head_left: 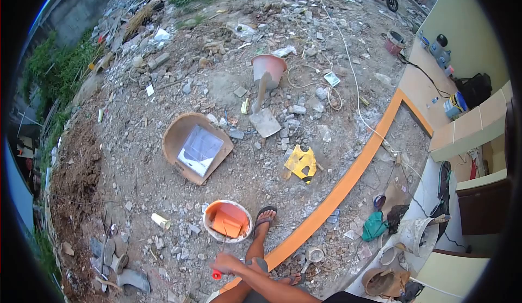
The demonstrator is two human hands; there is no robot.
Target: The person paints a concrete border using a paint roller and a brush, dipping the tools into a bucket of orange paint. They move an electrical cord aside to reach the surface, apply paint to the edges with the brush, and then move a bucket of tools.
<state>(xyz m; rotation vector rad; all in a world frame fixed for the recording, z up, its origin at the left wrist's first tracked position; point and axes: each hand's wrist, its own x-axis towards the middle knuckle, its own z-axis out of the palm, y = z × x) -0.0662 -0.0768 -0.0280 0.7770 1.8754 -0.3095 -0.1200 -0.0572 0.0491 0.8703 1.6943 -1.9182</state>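
Observation:
One hand, which looks like my right hand (227, 264), is closed around the red handle (217, 275) of a tool near the bottom centre. A thin rod runs up from that fist toward a white-rimmed bucket (205, 220). Inside the bucket lies an orange piece (227, 224) among orange-stained walls; whether the rod joins it is hard to tell. My left hand does not show. A sandalled foot (265, 216) stands just right of the bucket. Beside my legs runs an orange-topped low edge (326, 208).
Rubble covers the ground. Ahead are a curved board with a clear-covered panel (200, 150), a yellow piece (302, 163), a shovel (265, 122) and a reddish bucket (268, 69). A rope (350, 64) crosses the ground. Dirty buckets (416, 235) and a green cloth (374, 227) lie at right.

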